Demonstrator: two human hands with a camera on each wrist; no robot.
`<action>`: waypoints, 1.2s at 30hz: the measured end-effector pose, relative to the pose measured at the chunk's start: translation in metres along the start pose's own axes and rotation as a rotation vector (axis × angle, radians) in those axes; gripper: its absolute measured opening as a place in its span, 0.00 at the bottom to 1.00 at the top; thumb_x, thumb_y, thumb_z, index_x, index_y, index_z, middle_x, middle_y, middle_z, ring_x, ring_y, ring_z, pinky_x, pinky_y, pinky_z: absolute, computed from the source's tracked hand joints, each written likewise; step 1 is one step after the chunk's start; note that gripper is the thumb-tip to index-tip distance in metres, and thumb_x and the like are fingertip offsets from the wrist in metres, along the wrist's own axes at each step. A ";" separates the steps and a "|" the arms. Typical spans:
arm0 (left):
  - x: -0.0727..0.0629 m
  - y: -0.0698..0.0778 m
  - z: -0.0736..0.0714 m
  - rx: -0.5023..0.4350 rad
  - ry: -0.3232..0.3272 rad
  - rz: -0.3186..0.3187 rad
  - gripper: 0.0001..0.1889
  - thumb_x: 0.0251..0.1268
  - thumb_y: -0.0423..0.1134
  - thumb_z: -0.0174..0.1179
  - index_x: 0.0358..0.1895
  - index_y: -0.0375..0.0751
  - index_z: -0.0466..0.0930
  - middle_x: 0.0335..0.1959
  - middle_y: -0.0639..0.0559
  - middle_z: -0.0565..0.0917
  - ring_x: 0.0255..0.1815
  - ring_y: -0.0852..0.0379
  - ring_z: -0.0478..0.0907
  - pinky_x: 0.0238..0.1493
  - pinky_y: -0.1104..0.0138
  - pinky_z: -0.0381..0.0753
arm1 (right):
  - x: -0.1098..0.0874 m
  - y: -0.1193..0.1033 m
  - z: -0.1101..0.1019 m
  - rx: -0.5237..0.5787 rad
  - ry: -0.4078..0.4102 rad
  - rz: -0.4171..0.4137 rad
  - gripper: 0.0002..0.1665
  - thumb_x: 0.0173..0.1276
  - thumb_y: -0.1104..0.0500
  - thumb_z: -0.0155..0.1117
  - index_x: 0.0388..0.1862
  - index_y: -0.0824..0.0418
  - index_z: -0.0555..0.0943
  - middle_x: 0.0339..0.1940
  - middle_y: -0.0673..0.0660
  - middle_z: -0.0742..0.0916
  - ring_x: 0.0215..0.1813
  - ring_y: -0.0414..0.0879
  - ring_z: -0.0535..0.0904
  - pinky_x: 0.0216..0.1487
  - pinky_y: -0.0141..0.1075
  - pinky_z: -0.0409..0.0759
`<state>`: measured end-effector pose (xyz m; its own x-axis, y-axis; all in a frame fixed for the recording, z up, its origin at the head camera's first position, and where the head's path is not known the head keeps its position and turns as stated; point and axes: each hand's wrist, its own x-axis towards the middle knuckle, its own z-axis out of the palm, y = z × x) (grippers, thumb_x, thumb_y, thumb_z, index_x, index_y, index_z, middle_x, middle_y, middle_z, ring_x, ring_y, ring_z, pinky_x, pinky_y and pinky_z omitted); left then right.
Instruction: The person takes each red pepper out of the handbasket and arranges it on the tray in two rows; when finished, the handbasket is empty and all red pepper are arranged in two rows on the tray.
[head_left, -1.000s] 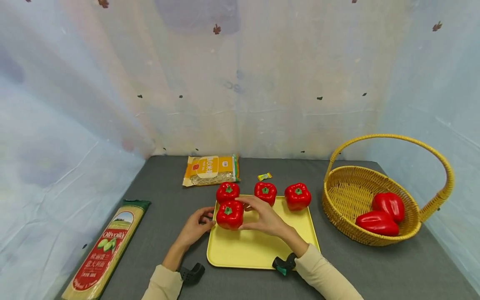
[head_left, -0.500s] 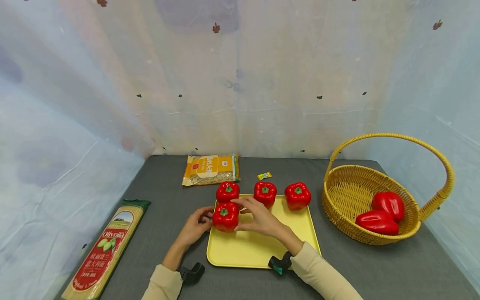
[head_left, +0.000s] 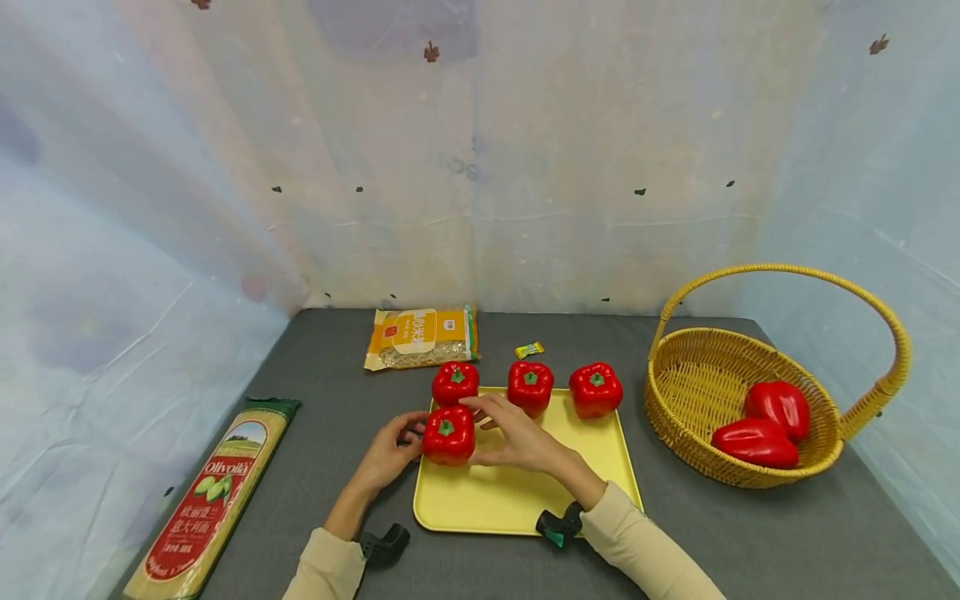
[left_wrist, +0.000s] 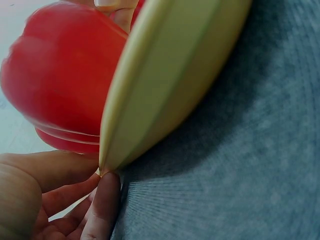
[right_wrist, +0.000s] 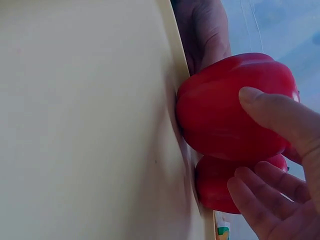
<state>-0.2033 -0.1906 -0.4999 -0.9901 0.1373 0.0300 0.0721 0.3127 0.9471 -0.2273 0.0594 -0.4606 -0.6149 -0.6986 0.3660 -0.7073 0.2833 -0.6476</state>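
Pale sheet behind and to both sides; grey table below. Yellow tray near the middle. Front pepper upright at the tray's left edge, green stalk up; back pepper just beyond it, touching or nearly so, can't tell. Middle pepper and right pepper along the far edge. Basket to the right, with two peppers lying in it. Pasta well to the left; grain bag and sweet past the tray.

Right hand: thumb and forefinger pinch the front pepper from near and far sides, probably to keep it upright; other fingers apart. Left hand: thumb and a finger pinch the tray's rim, likely steadying it.

Left wrist view shows that pinch, hard to make out from the head. Right wrist view shows the thumb on the front pepper's flank, loose fingers spread before the back pepper; forefinger tip hidden there, seen from the head.
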 end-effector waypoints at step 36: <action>0.001 -0.004 -0.001 -0.009 -0.003 0.015 0.22 0.60 0.24 0.57 0.59 0.34 0.71 0.42 0.43 0.76 0.35 0.55 0.74 0.30 0.66 0.81 | -0.020 -0.021 -0.044 -0.062 0.125 -0.010 0.43 0.52 0.46 0.73 0.65 0.55 0.67 0.55 0.48 0.75 0.51 0.44 0.76 0.50 0.41 0.77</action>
<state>-0.2044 -0.1923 -0.5036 -0.9885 0.1444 0.0438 0.0862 0.3024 0.9493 -0.2156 0.0961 -0.4244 -0.6437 -0.6153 0.4549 -0.7314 0.3199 -0.6023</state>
